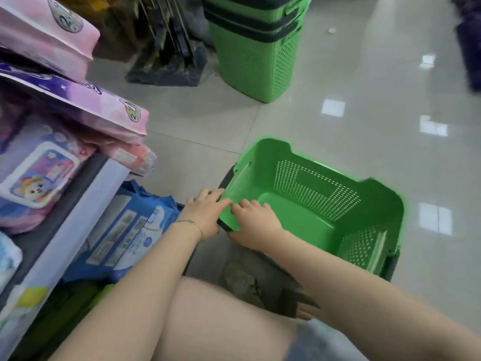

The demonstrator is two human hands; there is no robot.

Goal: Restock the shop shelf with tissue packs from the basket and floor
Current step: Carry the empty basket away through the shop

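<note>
Our left hand (205, 217) and right hand (256, 225) both clasp the near-left rim of the green basket (377, 204) on the floor (208, 121); blue tissue packs (130, 230) sit left on the low shelf (78, 222).

Little can be read. A round badge on the upper pink pack (46, 35) shows a "2", and the same badge with a "2" sits on the purple-pink pack (86, 105) below it. The blue pack (130, 230) on the lower shelf carries rows of print, possibly Korean, too blurred to make out.
</note>
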